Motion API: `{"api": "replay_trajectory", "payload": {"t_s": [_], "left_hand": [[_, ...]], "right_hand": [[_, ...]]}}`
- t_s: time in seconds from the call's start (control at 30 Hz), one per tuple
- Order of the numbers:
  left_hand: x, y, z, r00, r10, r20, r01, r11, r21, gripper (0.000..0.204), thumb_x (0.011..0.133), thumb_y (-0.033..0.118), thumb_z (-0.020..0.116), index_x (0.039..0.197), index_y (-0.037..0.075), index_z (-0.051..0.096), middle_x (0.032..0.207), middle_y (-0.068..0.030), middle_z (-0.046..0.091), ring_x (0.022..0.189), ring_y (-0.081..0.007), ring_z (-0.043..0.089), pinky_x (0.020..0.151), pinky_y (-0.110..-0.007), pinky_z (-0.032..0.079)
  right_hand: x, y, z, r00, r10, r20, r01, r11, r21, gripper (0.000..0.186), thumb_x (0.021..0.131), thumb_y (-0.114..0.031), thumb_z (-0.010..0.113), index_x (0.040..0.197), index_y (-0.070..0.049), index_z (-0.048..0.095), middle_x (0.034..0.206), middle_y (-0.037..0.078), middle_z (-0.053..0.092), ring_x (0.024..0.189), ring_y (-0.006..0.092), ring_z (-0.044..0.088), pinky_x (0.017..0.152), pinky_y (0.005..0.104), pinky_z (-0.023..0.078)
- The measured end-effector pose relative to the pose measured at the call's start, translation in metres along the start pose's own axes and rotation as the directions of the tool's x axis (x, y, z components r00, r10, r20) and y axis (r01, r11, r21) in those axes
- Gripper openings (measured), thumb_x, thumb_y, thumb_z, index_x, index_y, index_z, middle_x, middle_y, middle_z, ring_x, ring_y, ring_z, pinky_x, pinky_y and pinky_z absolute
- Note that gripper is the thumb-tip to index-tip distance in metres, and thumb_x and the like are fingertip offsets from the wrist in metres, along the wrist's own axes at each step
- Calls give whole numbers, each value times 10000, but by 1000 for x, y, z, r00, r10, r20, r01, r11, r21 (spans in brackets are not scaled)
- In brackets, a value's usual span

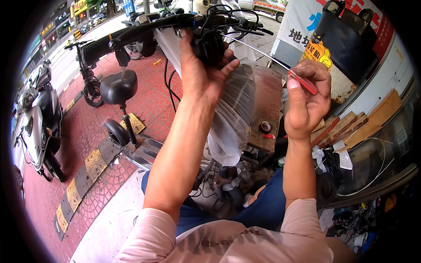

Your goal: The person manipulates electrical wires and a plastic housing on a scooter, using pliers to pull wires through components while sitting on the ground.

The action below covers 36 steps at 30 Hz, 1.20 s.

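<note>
My left hand is raised, palm up, with its fingers curled round a black housing with cables, at the handlebar of an electric scooter. Between the fingers of my right hand is the red handle of a screwdriver. Its long thin shaft slants up and left toward the housing; where the tip ends is hidden among the cables. A bunch of keys hangs from the bar. Clear plastic sheeting drapes below my left hand.
The scooter's black saddle stands left of my left forearm. A roll of black tape lies on a worn brown surface. Wooden planks lean at the right, below a black bin-like container. A parked motor scooter stands far left, beyond a yellow-black kerb ramp.
</note>
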State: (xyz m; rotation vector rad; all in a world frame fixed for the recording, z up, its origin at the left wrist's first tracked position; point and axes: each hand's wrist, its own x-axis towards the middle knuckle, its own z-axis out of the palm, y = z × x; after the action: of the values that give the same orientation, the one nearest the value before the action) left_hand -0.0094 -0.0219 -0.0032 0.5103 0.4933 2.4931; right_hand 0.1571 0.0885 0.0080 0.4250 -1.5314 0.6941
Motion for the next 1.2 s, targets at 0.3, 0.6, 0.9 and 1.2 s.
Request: {"api": "replay_trajectory", "payload": {"t_s": [0.3, 0.6, 0.9, 1.2], "left_hand": [[-2, -1, 4, 1000, 3, -20, -4, 1000, -21, 735, 956, 746, 535, 1170, 57, 676, 981, -119, 709, 854, -266, 692, 846, -493, 567], [-2, 0, 3, 999, 8, -34, -9, 1000, -17, 753, 959, 748, 528, 1177, 42, 672, 982, -125, 706, 859, -271, 682, 881, -502, 560], [-3, -2, 1, 1000, 12, -6, -12, 1000, -3, 741, 951, 759, 531, 1163, 64, 677, 975, -117, 705, 857, -271, 680, 887, -514, 549], [-2, -1, 2, 1000, 6, -29, -6, 1000, -12, 742, 953, 759, 527, 1167, 65, 678, 983, -115, 710, 849, -265, 683, 899, -521, 545]], "right_hand": [[-1, 0, -8, 991, 130, 39, -134, 981, 140, 114, 833, 75, 536, 887, -3, 599, 1079, 142, 586, 970, 162, 545, 904, 276, 446], [5, -10, 1, 996, 80, 41, -78, 996, -36, 154, 927, 50, 525, 996, 11, 657, 1137, 159, 608, 974, 147, 578, 867, 267, 468], [3, 3, 4, 994, -111, -26, 106, 983, -151, 293, 990, -102, 662, 1206, 87, 603, 942, 95, 660, 781, 109, 599, 743, 244, 488], [2, -4, 2, 999, 45, -18, -46, 998, -46, 137, 952, -59, 660, 1061, 17, 633, 1053, 93, 595, 899, 134, 567, 840, 259, 467]]}}
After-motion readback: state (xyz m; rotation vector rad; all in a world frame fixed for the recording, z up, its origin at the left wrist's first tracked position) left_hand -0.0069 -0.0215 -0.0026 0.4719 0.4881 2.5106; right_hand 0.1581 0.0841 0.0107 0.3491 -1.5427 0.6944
